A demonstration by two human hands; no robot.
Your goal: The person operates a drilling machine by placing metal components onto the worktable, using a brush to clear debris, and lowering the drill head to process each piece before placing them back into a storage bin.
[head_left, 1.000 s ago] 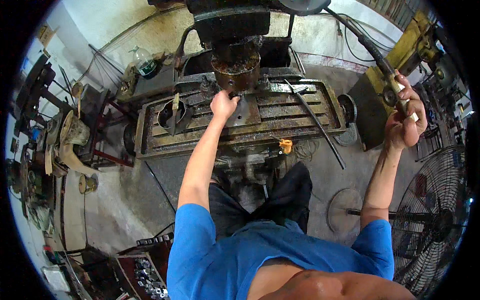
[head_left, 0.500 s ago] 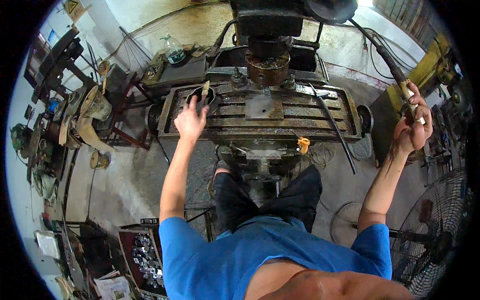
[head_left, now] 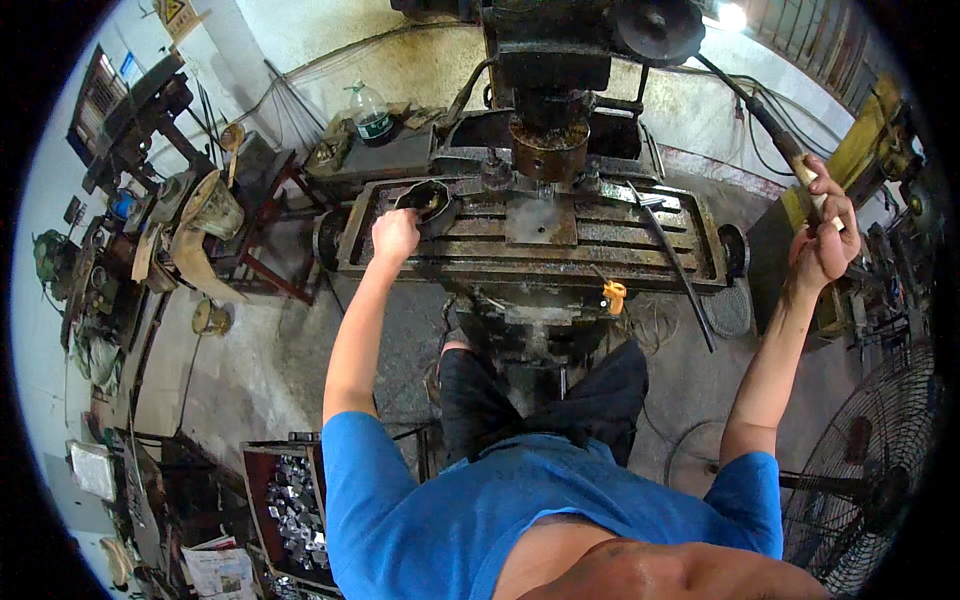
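Slotted machine table (head_left: 560,255): left hand (head_left: 395,235) at its left edge.

— Where does the view look from?
— A single wide fisheye on the person's head, aimed steeply down over the blue shirt (head_left: 540,510) at the milling machine table (head_left: 530,240).
— How near?
— About arm's reach from the table; edges bend toward the rim, floor and shelves fill the sides

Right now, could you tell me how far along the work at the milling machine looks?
A flat plate already sits under the spindle. In hand: the left hand is closed at a dark bowl on the table's left end, while the right hand grips the long lever. No cutting shows yet.
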